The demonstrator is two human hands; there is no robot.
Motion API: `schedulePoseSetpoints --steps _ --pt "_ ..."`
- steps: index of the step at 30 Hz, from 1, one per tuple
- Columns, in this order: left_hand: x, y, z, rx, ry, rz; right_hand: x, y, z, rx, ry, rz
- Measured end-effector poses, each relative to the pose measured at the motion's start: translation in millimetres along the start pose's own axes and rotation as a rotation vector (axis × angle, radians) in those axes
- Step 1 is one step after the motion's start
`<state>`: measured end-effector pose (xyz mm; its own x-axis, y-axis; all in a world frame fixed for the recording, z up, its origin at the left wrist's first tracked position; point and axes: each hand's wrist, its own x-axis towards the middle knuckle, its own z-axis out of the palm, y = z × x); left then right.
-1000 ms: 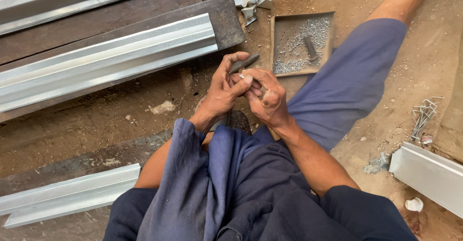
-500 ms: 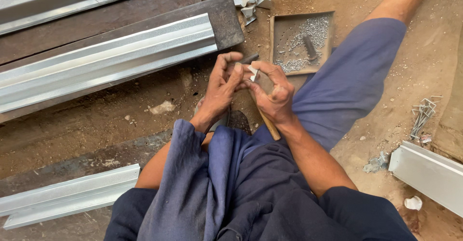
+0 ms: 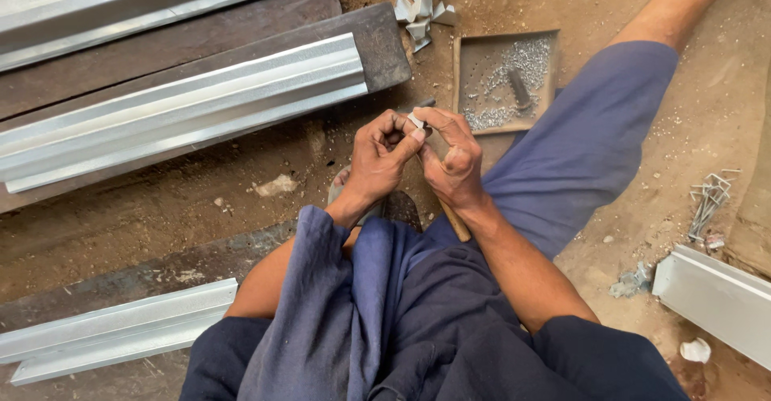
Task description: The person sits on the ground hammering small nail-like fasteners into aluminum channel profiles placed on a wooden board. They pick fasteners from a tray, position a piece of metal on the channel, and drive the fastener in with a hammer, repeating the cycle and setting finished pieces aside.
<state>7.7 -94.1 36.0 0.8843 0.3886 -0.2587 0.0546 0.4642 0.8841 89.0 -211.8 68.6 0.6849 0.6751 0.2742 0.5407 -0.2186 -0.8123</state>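
While both hands are meeting above the lap, the left hand (image 3: 379,156) and right hand (image 3: 451,160) are pinching 1 small pale metal piece (image 3: 415,120) between their fingertips, just in front of the shallow tray (image 3: 464,80) of metal bits; a wooden handle (image 3: 456,220) is poking out beneath the right hand.

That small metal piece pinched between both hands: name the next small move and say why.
Probably carry the small metal piece to the metal channel ahead. The left hand and right hand pinch it together in the air, and a wooden handle sits under the right hand, seemingly ready to use.
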Motion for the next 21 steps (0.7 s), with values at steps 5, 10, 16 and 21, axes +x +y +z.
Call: schedulePoseSetpoints --steps 5,10,16,21 --pt "1 36 -28 0.924 0.14 0.557 17 13 -13 -0.019 -0.027 0.14" --pt "26 78 -108 1.766 0.166 0.589 49 40 -28 0.17 -0.177 0.22" --pt "59 69 -92 1.701 0.086 0.573 98 71 -16 0.229 -0.285 0.119" --pt "67 68 -71 1.632 0.074 0.591 122 82 -9 0.16 -0.316 0.024"
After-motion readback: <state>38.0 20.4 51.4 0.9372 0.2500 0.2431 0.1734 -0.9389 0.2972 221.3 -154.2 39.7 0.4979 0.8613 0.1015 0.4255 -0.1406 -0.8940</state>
